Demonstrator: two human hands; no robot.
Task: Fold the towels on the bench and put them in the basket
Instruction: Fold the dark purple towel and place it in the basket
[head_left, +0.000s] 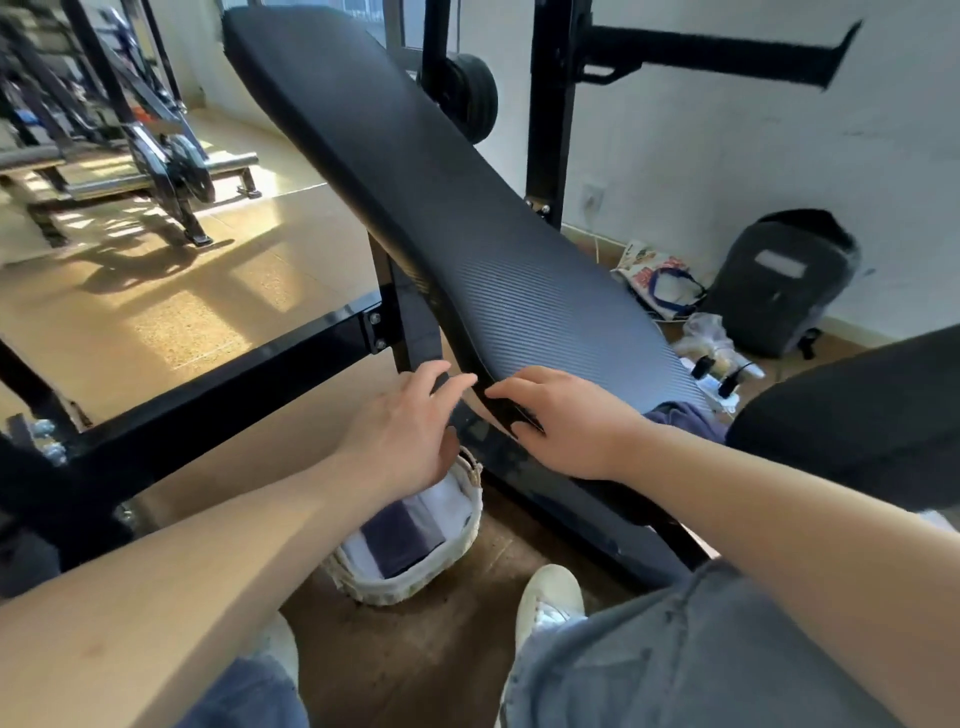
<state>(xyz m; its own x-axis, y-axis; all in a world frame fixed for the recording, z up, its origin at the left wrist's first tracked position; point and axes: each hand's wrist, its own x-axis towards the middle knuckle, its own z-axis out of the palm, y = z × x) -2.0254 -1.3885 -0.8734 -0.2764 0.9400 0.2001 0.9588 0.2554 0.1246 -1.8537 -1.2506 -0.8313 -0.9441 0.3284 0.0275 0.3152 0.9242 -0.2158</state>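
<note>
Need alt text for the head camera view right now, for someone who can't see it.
Both bare hands, left hand and right hand, rest at the near end of a black padded bench; below, a woven basket on the floor holds folded towels.

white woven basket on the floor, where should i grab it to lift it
Grip the white woven basket's near rim, coming straight down from above. That front edge is bare and open, while the far rim sits under the left hand and folded towels fill the inside.

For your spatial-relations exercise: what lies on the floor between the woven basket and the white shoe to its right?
In the head view, only bare brown floor lies between the basket and the white shoe; nothing sits in that gap.
</note>
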